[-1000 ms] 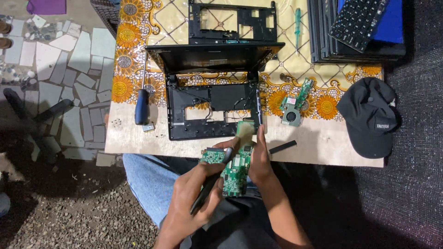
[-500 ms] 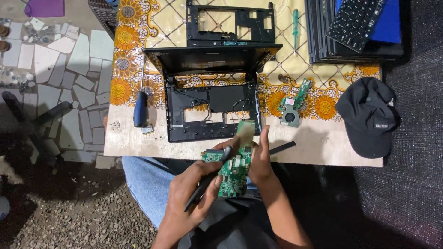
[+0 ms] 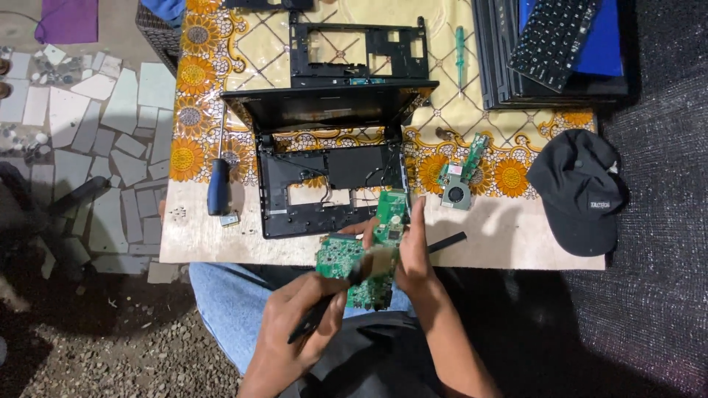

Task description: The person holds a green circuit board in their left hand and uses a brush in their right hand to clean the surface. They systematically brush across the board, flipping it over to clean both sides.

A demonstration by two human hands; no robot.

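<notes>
Head view: right hand (image 3: 413, 258) grips green circuit board (image 3: 354, 262), left hand (image 3: 299, 324) brushes it.

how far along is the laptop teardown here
Done: the laptop base on the table is gutted, with the keyboard frame, fan and keyboard set aside. In hand: the right hand holds the green motherboard while the left hand works a brush over it. Left: apparently finishing the board; the blue-handled screwdriver lies unused.
</notes>
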